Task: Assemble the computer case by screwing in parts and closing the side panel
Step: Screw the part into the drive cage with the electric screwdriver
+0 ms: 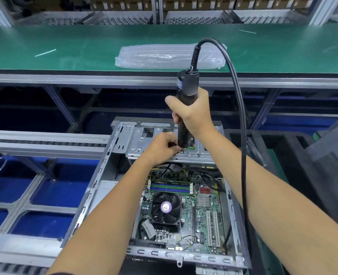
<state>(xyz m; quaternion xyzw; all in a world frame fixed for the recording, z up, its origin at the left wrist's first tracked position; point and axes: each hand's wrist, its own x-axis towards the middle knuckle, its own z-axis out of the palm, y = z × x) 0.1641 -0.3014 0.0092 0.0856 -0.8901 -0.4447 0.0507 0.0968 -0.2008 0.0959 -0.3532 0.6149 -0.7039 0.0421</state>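
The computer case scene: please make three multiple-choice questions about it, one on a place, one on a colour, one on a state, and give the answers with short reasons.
1. Where is the tip of the electric screwdriver?
A. On the fan
B. On the metal drive bracket at the far end of the case
C. On the green bench

2. What colour is the surface of the far bench?
A. Green
B. Red
C. White

3. What is the state of the computer case?
A. Closed by its side panel
C. Standing upright
B. Open, with the motherboard showing

Answers:
1. B: the right hand holds the tool upright over the drive bracket, and the left hand pinches at its tip.
2. A: a clear plastic bag lies on the green surface.
3. B: the motherboard and fan are in plain view.
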